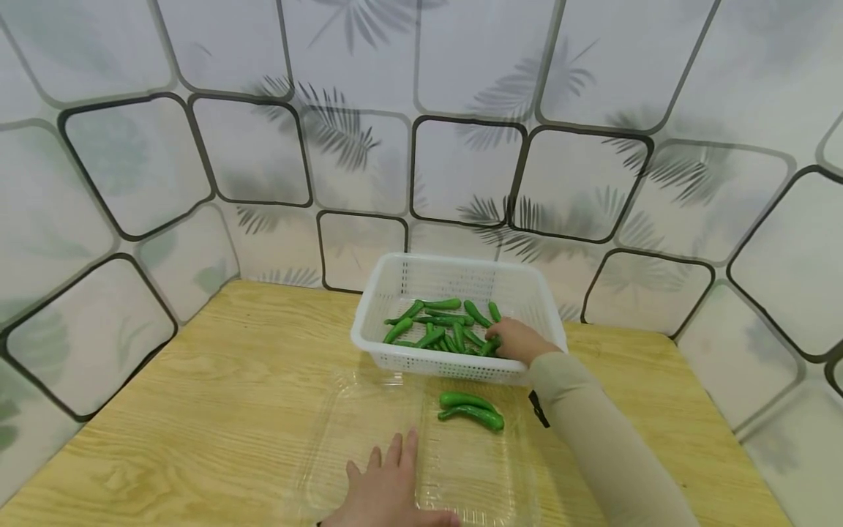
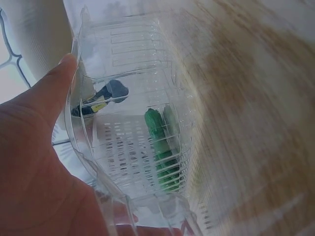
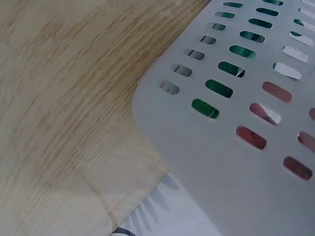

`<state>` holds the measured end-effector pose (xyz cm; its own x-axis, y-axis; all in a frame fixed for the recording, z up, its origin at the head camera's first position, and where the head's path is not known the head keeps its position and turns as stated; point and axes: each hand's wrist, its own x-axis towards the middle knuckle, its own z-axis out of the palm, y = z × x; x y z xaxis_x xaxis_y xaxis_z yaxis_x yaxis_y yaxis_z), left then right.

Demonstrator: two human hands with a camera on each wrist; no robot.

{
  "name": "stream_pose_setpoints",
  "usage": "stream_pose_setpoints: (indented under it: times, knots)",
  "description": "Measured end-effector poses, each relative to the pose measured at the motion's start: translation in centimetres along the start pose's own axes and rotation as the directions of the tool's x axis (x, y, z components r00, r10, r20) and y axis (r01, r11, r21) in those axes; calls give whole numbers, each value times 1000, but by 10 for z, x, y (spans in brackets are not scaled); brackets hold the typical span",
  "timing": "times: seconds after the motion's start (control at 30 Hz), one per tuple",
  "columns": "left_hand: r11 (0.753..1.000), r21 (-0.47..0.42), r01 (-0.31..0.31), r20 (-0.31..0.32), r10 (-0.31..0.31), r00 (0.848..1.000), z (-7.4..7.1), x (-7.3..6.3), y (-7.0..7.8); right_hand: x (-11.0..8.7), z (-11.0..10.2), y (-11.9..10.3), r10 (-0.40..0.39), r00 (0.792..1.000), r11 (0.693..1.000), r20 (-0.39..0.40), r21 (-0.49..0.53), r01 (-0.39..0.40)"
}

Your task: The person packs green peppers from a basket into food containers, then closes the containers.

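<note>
Most peppers (image 1: 445, 320) lie at mixed angles, left of the right hand (image 1: 520, 341), the nearer — grip I cannot tell — left hand (image 1: 387, 489) spreads wide at the clear box (image 1: 470, 468).

In front of you on the table (image 1: 230, 410) lies a clear plastic container (image 1: 369, 439), opened flat into two shallow halves. Its right half carries two glossy green peppers (image 1: 461, 400), side by side and crosswise near the far end (the nearer one bends slightly). Your left hand (image 1: 385, 490) spreads over the container's near side, thumb at the rim. Just beyond stands a white plastic basket (image 1: 428, 364), upright, its walls pierced with slots. Slim green peppers (image 1: 448, 320) lie loosely across its floor, pointing every way. Your right hand (image 1: 516, 341) dips into its right side among them; whether it grips one is unclear.
</note>
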<state>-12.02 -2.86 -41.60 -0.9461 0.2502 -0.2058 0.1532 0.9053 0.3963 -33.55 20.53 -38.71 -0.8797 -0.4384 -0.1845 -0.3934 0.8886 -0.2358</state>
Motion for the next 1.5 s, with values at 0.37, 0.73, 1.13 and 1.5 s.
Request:
stream_pose_setpoints:
  times: [0.37,0.73,1.13,1.5]
  knots:
    - [1000,2,-9,-5,9,1000,1,-1,3,-1,1,1,15,992,1000,-126,-10,-16]
    - [1000,-24,-6,1,6,1000,0,-3,2,-22,-6,-1,-9,952,962,-307,256,92]
    - [1000,-20,-1,-28,1,1000,-1,-4,1,-63,-12,-22,-204,783,924,-587,150,353]
    - [1000,-30,-4,-45,3,999,1,-5,2,-97,0,-47,-277,768,883,-578,163,441]
